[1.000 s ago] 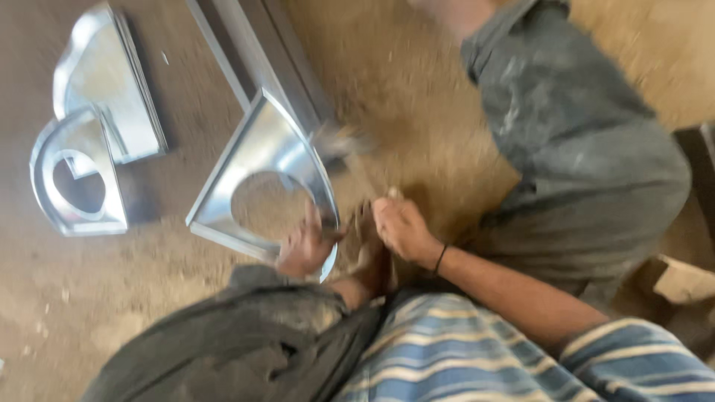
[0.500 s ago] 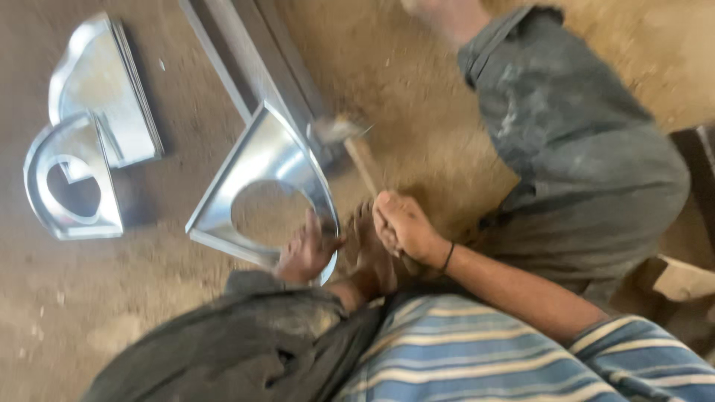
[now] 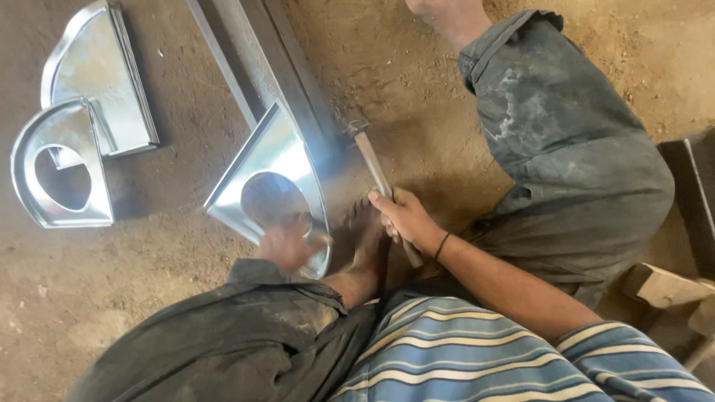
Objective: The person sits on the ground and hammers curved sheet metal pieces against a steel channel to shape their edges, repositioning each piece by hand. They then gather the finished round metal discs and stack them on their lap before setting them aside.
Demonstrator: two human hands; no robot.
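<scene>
My left hand (image 3: 287,242) grips the near edge of a shiny sheet-metal piece (image 3: 277,152) with a round hole, which leans tilted on the dirt floor against a long metal rail (image 3: 253,52). My right hand (image 3: 406,219) is closed around the wooden handle of a hammer (image 3: 370,160). The hammer head lies low beside the piece's right edge, next to the rail. My bare foot (image 3: 366,240) rests between the two hands, close to the piece's lower corner.
Two more curved sheet-metal pieces lie at the left, one with a round hole (image 3: 59,167) and one plain (image 3: 100,67). My bent leg in grey trousers (image 3: 581,149) fills the right side. A wooden block (image 3: 663,286) sits at the lower right.
The hammer was blurred in motion above the piece's right edge; now its head is down and still beside the rail. My left hand keeps hold of the piece.
</scene>
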